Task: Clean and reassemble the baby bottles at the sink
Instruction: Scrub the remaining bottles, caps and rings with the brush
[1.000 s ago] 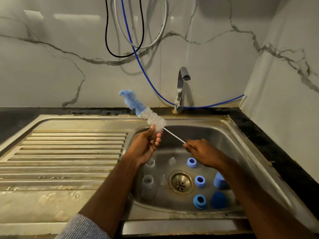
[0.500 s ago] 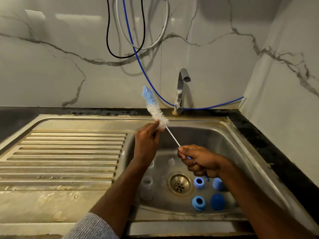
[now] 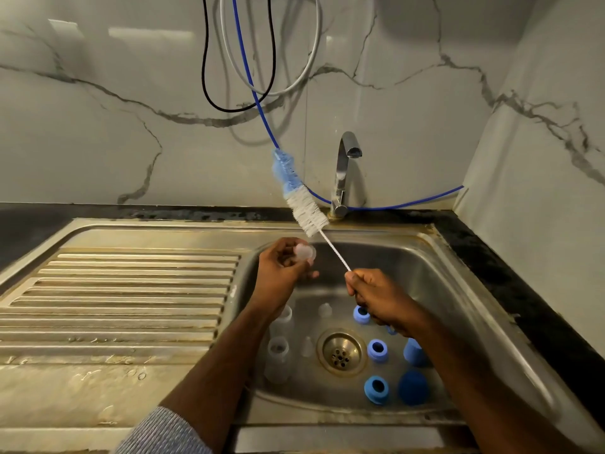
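Step in hand looks like scrubbing a teat: line the brush (image 3: 299,194) bristles up with the teat (image 3: 306,252) opening, feed it in straight, twist gently. Right hand (image 3: 379,294) fingers curled tight round the wire handle. Left hand (image 3: 283,267) pinches what is probably a clear teat, blurred, just below the bristles. Bottles (image 3: 278,350) and rings (image 3: 376,389) sit in the sink (image 3: 458,273).

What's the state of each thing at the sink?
tap: off, no water running
bottle brush: held by right hand, tilted, bristles up
teat: pinched in left hand
blue rings: loose in sink
clear bottles: upright, uncapped
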{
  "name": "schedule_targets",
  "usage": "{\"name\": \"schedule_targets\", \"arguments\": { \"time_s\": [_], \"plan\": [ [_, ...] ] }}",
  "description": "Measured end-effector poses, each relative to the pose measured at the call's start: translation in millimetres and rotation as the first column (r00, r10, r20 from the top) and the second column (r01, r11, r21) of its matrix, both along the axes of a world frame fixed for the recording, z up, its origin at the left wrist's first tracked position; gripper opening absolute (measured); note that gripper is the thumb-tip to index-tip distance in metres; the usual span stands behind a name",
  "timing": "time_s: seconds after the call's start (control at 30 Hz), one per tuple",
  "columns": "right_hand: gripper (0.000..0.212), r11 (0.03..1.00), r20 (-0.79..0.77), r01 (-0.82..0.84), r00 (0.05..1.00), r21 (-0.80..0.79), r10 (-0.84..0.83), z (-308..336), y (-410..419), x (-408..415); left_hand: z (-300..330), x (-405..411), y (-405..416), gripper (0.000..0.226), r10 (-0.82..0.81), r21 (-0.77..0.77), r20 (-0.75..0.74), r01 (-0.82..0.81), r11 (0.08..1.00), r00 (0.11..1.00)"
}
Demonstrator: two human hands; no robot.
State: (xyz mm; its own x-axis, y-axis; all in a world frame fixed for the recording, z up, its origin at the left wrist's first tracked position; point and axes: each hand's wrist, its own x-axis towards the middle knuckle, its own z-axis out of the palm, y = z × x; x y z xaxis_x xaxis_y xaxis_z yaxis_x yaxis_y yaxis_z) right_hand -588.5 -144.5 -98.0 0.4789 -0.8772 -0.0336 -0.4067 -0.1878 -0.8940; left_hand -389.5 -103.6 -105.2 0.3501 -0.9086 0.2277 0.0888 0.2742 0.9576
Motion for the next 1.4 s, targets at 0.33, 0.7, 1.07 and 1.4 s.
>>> {"name": "schedule_targets", "arguments": {
  "time_s": [0.33,0.7,1.07,1.4],
  "plan": [
    [0.039,0.994,-0.125,-0.100,0.988,-0.046,0.094,-4.3,-1.1,-7.6,1.2,29.7,-6.9,0.031,-0.047,-0.035,-0.567,0.034,0.999,0.822],
    [0.040,0.984,-0.115,-0.097,0.990,-0.148,0.081,-11.7,-9.0,-2.8,-0.6,12.4,-9.8,0.028,-0.008,0.045,-0.477,0.033,0.998,0.879],
    [0.040,0.944,-0.214,-0.101,0.976,-0.315,0.033,-20.8,-13.3,3.3,-6.1,8.5,-12.7,0.016,0.039,0.183,-0.305,0.018,0.983,0.952],
    [0.042,0.950,-0.248,-0.163,0.964,-0.265,0.097,-21.1,-14.9,-1.7,-5.1,10.5,-6.2,0.018,0.092,0.215,-0.084,-0.072,0.974,0.992]
  ]
}}
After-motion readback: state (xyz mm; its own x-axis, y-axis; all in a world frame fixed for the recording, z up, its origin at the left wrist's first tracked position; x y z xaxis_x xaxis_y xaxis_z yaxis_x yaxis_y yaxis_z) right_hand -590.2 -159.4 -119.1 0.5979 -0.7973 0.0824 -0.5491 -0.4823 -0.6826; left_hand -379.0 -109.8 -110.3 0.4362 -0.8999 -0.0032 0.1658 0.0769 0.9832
